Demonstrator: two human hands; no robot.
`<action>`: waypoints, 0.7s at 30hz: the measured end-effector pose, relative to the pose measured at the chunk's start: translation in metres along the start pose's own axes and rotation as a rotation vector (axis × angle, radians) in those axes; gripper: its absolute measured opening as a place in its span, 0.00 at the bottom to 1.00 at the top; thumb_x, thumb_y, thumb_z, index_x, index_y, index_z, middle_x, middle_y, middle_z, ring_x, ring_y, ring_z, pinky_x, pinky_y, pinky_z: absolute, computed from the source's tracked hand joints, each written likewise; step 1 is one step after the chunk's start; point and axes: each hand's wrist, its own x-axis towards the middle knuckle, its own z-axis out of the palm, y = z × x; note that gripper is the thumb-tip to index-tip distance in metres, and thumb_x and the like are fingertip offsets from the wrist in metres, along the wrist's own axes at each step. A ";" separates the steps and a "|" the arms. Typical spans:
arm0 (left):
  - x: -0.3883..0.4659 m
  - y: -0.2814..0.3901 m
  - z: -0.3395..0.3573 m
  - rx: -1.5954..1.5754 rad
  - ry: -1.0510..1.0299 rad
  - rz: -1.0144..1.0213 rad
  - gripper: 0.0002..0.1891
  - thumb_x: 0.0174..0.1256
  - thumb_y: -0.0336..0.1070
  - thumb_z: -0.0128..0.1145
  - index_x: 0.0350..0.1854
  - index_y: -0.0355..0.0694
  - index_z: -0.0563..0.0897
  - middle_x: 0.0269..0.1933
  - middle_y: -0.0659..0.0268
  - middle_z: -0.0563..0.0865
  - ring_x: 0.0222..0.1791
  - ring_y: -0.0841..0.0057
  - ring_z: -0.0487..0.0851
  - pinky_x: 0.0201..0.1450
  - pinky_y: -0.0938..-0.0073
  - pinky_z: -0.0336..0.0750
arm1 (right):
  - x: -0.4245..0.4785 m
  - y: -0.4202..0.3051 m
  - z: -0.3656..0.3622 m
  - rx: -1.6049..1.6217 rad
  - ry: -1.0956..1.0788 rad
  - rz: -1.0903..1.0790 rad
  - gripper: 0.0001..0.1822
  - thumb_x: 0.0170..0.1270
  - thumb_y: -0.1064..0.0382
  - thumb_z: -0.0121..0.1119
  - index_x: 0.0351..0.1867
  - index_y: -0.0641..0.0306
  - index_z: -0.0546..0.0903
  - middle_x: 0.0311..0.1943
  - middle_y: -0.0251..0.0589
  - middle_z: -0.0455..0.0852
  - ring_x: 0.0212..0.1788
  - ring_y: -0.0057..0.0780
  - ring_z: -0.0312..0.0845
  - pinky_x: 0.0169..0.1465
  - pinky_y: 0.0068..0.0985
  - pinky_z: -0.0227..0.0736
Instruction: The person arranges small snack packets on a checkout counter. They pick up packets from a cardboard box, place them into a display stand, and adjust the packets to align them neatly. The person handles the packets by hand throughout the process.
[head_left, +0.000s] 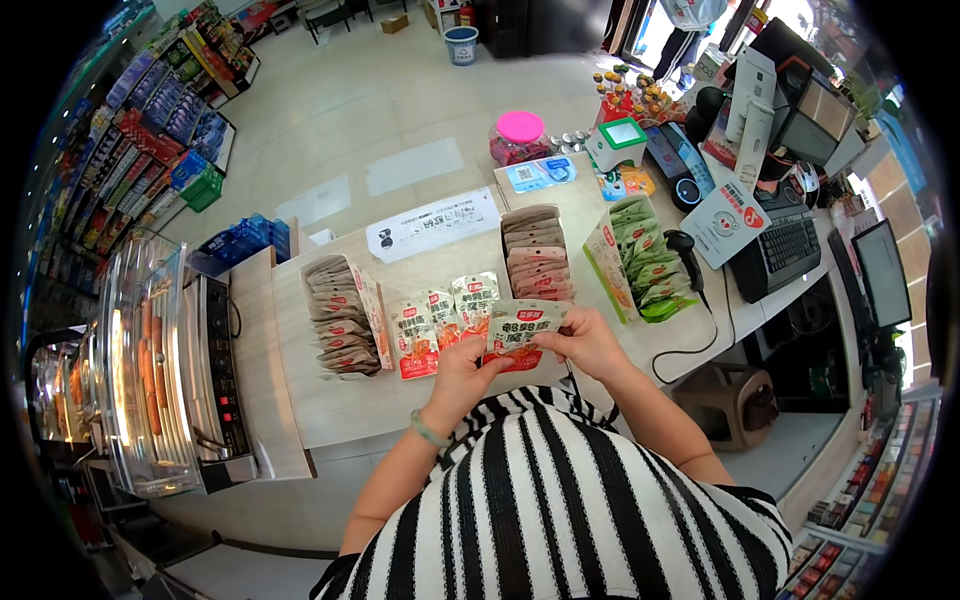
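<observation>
Between my left hand (463, 375) and my right hand (589, 343) is a printed snack packet (523, 326), gripped at both side edges over the counter's near part. Several similar red-and-white packets (417, 337) lie side by side just beyond and left of it. To their left stands an open carton of packets (337, 322), its printed wall facing right. Behind my right hand is a second carton, filled with packets (536, 251). Farther right, a green-edged carton (609, 262) holds green packets (649, 255).
A glass sausage roller grill (154, 360) stands at the left end. A barcode scanner (682, 251) with a black cable, a keyboard (787, 244) and a payment terminal (679, 169) occupy the right side. A pink-lidded jar (519, 136) stands at the far edge.
</observation>
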 end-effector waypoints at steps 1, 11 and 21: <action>0.001 -0.002 0.002 0.011 -0.009 0.002 0.13 0.57 0.31 0.74 0.44 0.35 0.87 0.31 0.59 0.84 0.30 0.71 0.83 0.36 0.71 0.76 | -0.003 -0.003 0.000 -0.012 0.018 -0.019 0.04 0.66 0.68 0.71 0.36 0.66 0.88 0.29 0.32 0.87 0.24 0.14 0.77 0.27 0.16 0.70; 0.015 0.019 0.018 0.184 -0.008 0.359 0.14 0.55 0.34 0.75 0.30 0.34 0.80 0.29 0.55 0.79 0.30 0.56 0.79 0.33 0.61 0.74 | -0.018 -0.013 -0.021 -0.001 0.123 -0.141 0.05 0.65 0.69 0.70 0.33 0.68 0.86 0.30 0.33 0.84 0.23 0.16 0.77 0.27 0.18 0.71; 0.011 0.026 0.020 0.139 -0.014 0.420 0.10 0.56 0.31 0.74 0.33 0.34 0.83 0.31 0.57 0.83 0.32 0.60 0.82 0.36 0.63 0.76 | -0.019 0.005 -0.042 0.027 0.137 -0.181 0.04 0.66 0.70 0.69 0.38 0.69 0.87 0.33 0.34 0.85 0.27 0.17 0.80 0.29 0.18 0.76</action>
